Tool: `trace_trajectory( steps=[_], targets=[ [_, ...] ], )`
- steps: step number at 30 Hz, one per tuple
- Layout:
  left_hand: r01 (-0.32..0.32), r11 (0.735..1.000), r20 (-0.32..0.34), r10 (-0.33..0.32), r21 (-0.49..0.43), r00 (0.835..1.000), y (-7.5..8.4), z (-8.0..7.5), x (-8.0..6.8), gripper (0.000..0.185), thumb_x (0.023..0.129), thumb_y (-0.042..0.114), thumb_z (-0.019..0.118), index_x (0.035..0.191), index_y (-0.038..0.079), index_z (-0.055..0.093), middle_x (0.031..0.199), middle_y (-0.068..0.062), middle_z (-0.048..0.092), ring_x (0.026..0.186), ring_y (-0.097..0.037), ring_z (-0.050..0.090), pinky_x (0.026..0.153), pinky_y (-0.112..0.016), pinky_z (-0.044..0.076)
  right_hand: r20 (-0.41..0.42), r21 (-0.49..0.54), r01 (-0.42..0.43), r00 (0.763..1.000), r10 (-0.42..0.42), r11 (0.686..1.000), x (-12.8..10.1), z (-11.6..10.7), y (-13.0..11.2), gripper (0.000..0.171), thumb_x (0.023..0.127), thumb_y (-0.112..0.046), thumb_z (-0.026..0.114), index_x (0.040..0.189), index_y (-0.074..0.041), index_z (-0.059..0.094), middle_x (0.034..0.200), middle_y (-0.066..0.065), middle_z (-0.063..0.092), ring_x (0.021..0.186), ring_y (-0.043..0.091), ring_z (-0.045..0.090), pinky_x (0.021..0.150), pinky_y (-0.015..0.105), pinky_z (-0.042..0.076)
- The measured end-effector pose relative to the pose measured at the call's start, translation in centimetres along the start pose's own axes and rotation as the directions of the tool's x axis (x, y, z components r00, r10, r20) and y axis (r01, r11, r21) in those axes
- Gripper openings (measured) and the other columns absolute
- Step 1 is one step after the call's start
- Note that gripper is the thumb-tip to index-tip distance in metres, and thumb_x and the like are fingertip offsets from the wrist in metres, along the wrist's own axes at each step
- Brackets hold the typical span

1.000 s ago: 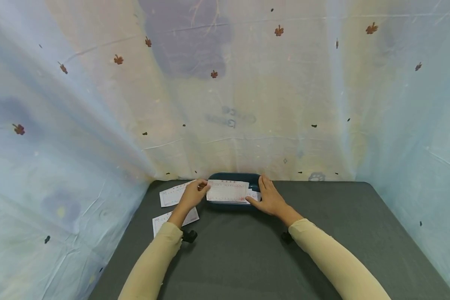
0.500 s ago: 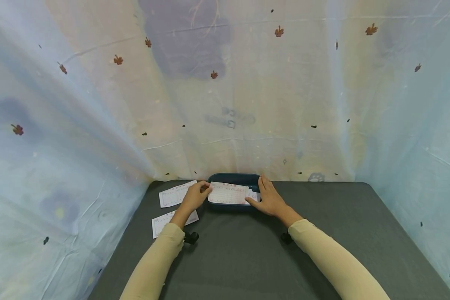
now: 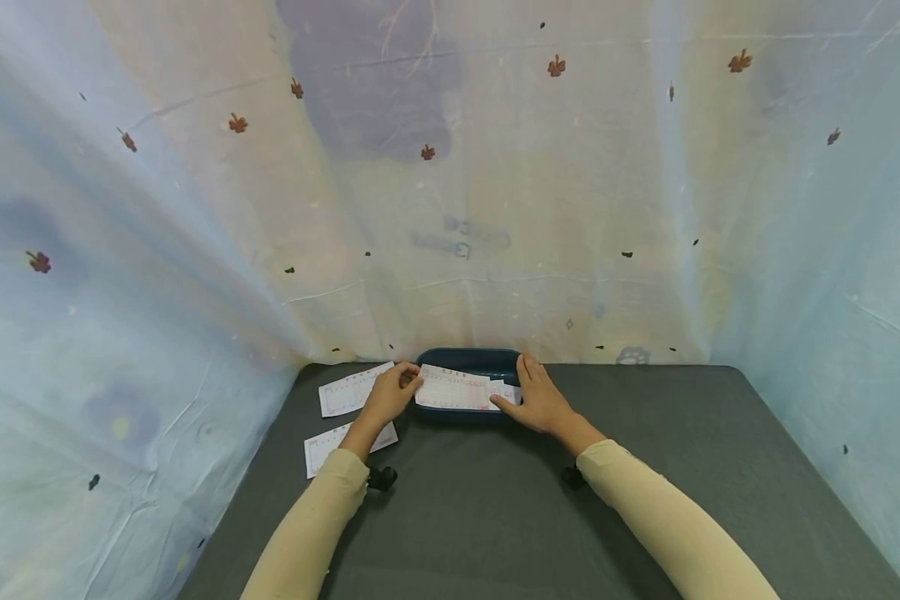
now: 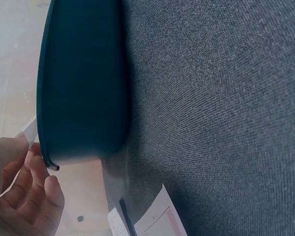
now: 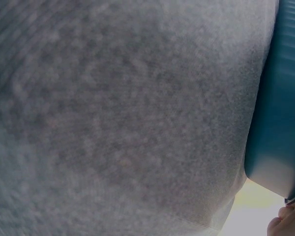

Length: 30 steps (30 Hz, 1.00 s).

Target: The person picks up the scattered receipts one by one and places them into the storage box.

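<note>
**Two hands on one slip, over the teal tray**

My left hand [image 3: 387, 395] pinches the left end of a printed paper slip [image 3: 453, 389] between thumb and fingertips. My right hand [image 3: 537, 398] lies mostly flat against the tray's right end, fingers straight, thumb tip touching the slip's right edge; nothing clenched there. The slip sits across the top of the dark teal tray [image 3: 471, 359], at the far edge of the grey bench [image 3: 495, 508], right against the patterned cloth backdrop [image 3: 450, 208]. Another bit of paper shows under the slip at its right end.

Two more slips lie on the bench to the left: one [image 3: 343, 390] just beside the tray, one [image 3: 328, 441] nearer me, partly under my left forearm.

Left wrist view: fingers [image 4: 24, 191] curled at the tray's rim [image 4: 42, 123], a paper corner poking out beside them. Right wrist view is mostly bench fabric plus the tray wall [image 5: 280, 123]; only a fingertip shows.

Doing it well, as I judge it: keep the pinch light so the paper doesn't crease, keep the slip level and square to the tray, and steady the tray with the right hand so it doesn't slide into the cloth.
</note>
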<state>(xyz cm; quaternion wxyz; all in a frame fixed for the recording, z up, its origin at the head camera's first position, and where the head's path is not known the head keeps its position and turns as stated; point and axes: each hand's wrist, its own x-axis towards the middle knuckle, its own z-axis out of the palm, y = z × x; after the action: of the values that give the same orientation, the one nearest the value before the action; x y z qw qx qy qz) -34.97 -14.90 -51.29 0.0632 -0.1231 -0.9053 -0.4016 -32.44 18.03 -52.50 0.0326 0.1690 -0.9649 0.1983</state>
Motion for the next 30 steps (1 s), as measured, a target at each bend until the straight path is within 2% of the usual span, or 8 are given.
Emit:
trace_trajectory(
  steps=[7,14,23,30],
  targets=[
    [-0.003,1.000,-0.020,0.003,-0.008,1.000,-0.2,-0.1,-0.2,0.024,0.107,0.020,0.070,0.127,0.007,0.072,0.112,-0.009,0.074,0.096,-0.025,0.067,0.085,-0.045,0.057,-0.001,-0.008,0.004,1.000,-0.004,1.000,-0.1,0.0,-0.3,0.111,0.103,-0.069,0.055,0.167,0.010,0.012,0.177,0.029,0.008,0.165,0.043,0.009,0.132,0.058,0.015],
    [-0.006,1.000,-0.035,0.005,-0.027,0.999,-0.8,-0.4,-0.7,0.020,0.106,0.020,0.072,0.122,0.010,0.072,0.110,-0.007,0.072,0.092,-0.023,0.067,0.075,-0.039,0.055,0.003,0.003,0.006,1.000,-0.006,1.000,-0.2,0.2,-0.1,0.110,0.103,-0.068,0.056,0.168,0.009,0.012,0.177,0.028,0.008,0.165,0.042,0.008,0.132,0.057,0.013],
    [0.016,0.998,-0.049,-0.019,-0.063,0.999,-1.7,-1.4,-1.2,0.020,0.107,0.023,0.070,0.124,0.012,0.073,0.116,-0.007,0.073,0.101,-0.028,0.072,0.083,-0.046,0.061,-0.029,0.003,0.016,0.999,-0.016,1.000,0.0,0.3,0.2,0.110,0.103,-0.068,0.056,0.167,0.011,0.013,0.176,0.029,0.010,0.164,0.045,0.011,0.131,0.060,0.015],
    [0.023,0.999,-0.047,-0.025,-0.046,0.999,-3.1,-2.6,-2.4,0.024,0.108,0.024,0.069,0.127,0.010,0.072,0.116,-0.009,0.073,0.104,-0.030,0.072,0.083,-0.043,0.061,-0.016,-0.002,0.007,1.000,-0.007,1.000,0.0,0.2,0.1,0.111,0.103,-0.070,0.055,0.168,0.008,0.010,0.177,0.027,0.008,0.165,0.042,0.008,0.132,0.058,0.014]
  ],
)
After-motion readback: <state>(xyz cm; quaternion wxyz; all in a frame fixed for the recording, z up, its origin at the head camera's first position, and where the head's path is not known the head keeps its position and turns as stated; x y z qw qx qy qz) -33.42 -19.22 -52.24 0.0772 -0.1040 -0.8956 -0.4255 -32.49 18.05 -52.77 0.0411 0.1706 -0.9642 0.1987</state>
